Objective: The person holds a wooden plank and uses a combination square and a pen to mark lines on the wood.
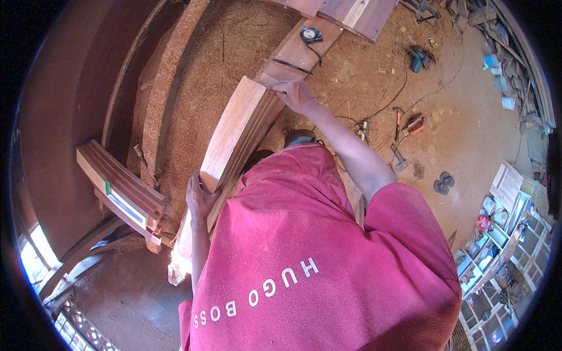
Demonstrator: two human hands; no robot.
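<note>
A block of wood (229,131) with a pale, smooth top and grooved side lies lengthwise in front of me on the bench plank (295,50). My left hand (202,199) grips its near end, thumb against the top edge, the other fingers partly hidden by the wood. My right hand (294,95) is closed at the far end's corner, fingertips pressed against it. Just beyond that end, a thin dark stick (293,66) rests on the plank beside a black tape measure (311,35).
Several moulded wooden pieces (120,187) are stacked at left. On the sawdust-strewn floor at right lie a green power tool (418,58), a hammer (398,121), an orange tool (414,126), sandals (444,182) and trailing cords. Cluttered shelves (497,234) stand at far right.
</note>
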